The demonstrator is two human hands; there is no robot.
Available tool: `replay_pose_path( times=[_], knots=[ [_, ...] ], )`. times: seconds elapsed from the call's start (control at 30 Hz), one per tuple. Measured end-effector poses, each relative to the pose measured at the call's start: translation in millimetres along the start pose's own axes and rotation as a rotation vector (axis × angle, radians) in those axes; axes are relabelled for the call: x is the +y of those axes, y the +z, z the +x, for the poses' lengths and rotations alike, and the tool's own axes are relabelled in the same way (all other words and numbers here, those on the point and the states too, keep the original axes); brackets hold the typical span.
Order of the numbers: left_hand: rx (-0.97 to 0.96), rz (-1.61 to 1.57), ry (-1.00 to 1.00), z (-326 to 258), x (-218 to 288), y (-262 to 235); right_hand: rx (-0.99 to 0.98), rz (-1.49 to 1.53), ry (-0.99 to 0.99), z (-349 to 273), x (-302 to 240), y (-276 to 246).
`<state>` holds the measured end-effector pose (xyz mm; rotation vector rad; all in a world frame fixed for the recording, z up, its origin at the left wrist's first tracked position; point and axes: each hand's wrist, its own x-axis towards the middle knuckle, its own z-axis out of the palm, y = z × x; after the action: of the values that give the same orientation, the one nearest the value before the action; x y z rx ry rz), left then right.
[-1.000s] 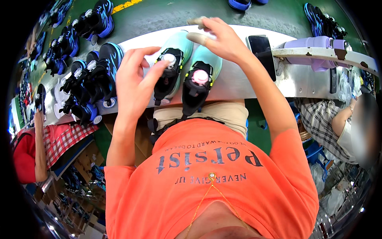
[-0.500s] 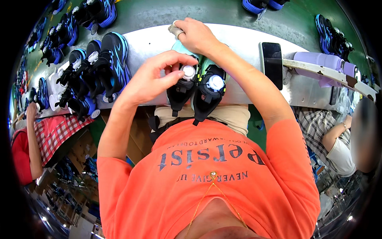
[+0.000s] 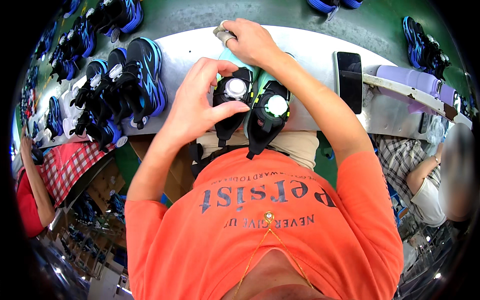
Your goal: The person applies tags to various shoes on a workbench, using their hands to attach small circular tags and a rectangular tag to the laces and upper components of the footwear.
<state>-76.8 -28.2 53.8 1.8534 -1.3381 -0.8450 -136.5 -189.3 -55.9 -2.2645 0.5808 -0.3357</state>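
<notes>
A pair of black shoes with mint-green toes lies side by side on the metal table before me, heels toward my body. On the left shoe (image 3: pixel 230 112) sits a round white disc (image 3: pixel 235 88). Another white disc (image 3: pixel 276 105), shining brightly, is on the right shoe (image 3: pixel 265 131). My left hand (image 3: pixel 200 100) curves over the left shoe, its thumb and fingers apart on either side of the disc without gripping it. Across the toes at the far end, my right hand (image 3: pixel 250 42) has curled fingers, with beige covers on some fingertips. Part of its grip is hidden.
Several black and blue shoes (image 3: pixel 145 75) stand at the left of the metal table (image 3: pixel 312 52). On the right lie a phone (image 3: pixel 349 82), a chipped white bar (image 3: pixel 410 93) and a lilac container (image 3: pixel 407 77). People sit on both sides, one in a checked red apron (image 3: pixel 70 165).
My left thumb and fingers have spread apart, away from the left shoe's disc. My right hand stays at the toes. The view has shifted slightly.
</notes>
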Motion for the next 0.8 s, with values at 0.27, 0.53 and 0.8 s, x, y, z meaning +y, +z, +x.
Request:
replay_pose_path(
  times=[0.27,0.53,0.8],
  knots=[
    [-0.412,-0.397,0.146,19.0,-35.7,-9.9,-0.042,-0.006,-0.036,1.7,-3.7,-1.7],
    [0.076,-0.033,-0.067,-6.6,-9.5,8.6,-0.033,0.017,-0.033,1.2,5.0,0.9],
    [-0.003,-0.203,0.078,-4.3,-24.1,14.5,-0.064,0.008,-0.011,1.1,-1.0,-3.7]
  ],
)
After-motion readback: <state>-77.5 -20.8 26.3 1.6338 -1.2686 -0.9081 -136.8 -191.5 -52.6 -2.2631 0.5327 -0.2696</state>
